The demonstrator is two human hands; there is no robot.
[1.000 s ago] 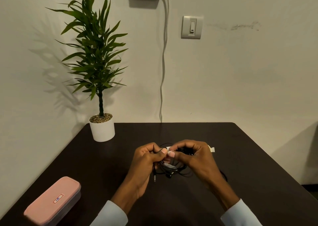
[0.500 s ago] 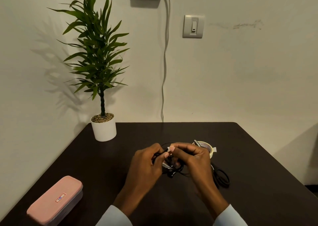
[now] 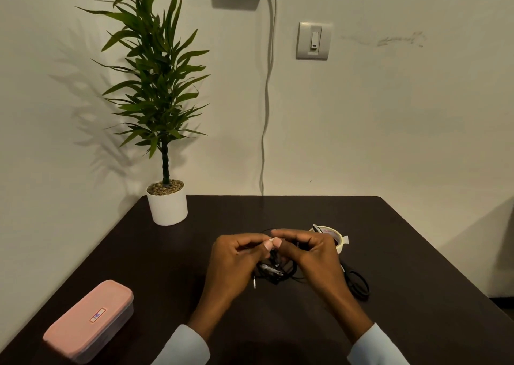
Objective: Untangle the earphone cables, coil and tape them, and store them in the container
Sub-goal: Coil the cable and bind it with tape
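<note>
A bundle of black earphone cables (image 3: 274,271) hangs between my hands above the middle of the dark table (image 3: 417,267). My left hand (image 3: 236,259) and my right hand (image 3: 311,253) meet thumb to thumb and pinch the cables at the top, where a small pale piece shows. A jack plug dangles below the left hand. A roll of pale tape (image 3: 335,235) stands just behind my right hand. The pink container (image 3: 89,318) lies shut at the table's front left.
A potted plant in a white pot (image 3: 167,206) stands at the table's back left corner. Black scissor handles (image 3: 357,284) lie right of my right wrist. A wall cable hangs down behind the table.
Both hands rose a little with the cable bundle and their pinch tightened at the top. The tape roll and scissor handles came into sight behind my right hand.
</note>
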